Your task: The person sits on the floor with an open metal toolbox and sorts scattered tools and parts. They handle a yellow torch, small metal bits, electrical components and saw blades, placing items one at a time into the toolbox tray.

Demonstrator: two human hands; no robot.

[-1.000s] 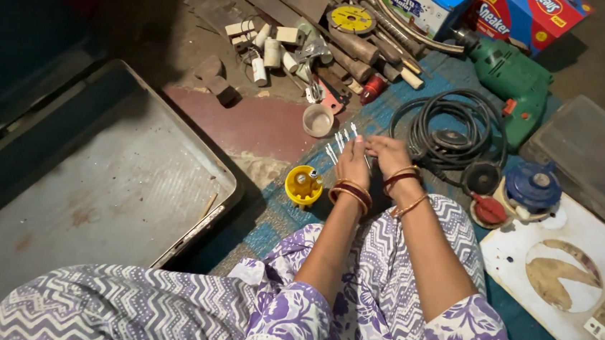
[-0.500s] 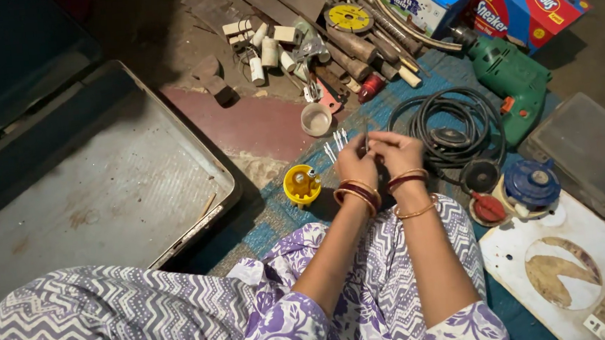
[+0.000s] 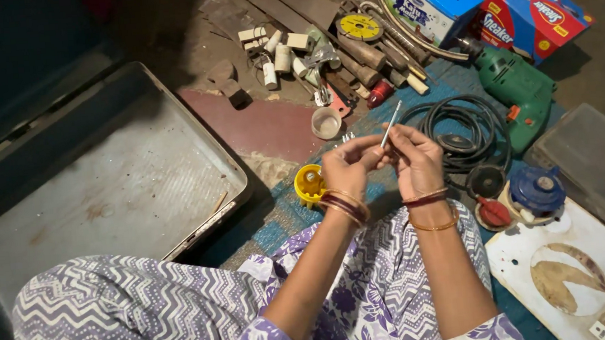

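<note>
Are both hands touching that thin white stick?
Touching. The head view shows the fingertips of the left hand and the right hand pinched together around the lower end of the thin white stick.

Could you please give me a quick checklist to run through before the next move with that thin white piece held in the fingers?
1. White pin pinched between left hand and right hand: ok.
2. Pin lifted free of the blue mat: ok.
3. Yellow cup upright by the left wrist: ok.
4. Black cable coil not snagging the hands: ok.
5. Pin tip undamaged: cannot tell, too small.
6. Spare pins on the mat: cannot tell, mostly hidden by the hands.
</note>
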